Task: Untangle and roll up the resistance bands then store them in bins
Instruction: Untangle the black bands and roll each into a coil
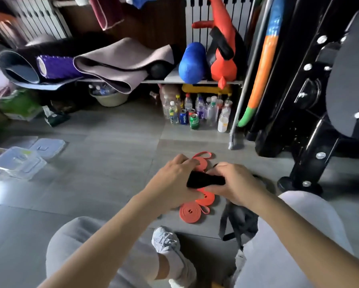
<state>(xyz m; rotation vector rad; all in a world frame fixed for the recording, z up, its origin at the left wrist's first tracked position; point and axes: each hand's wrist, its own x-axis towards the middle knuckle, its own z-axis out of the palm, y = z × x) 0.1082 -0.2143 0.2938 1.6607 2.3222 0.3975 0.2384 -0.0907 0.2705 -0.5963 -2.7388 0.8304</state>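
Over a grey tiled floor in a cluttered gym corner, I see the left hand and right hand with fingers clamped on a black band. Coiled orange bands lie directly beneath it; clear bins sit well left; bottles stand beyond.

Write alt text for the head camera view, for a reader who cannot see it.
Seen from above, a person's left hand and right hand together hold a black band over several rolled orange bands lying on a grey tiled floor. Clear plastic bins sit to the left, and bottles and cans stand farther back under a shelf.
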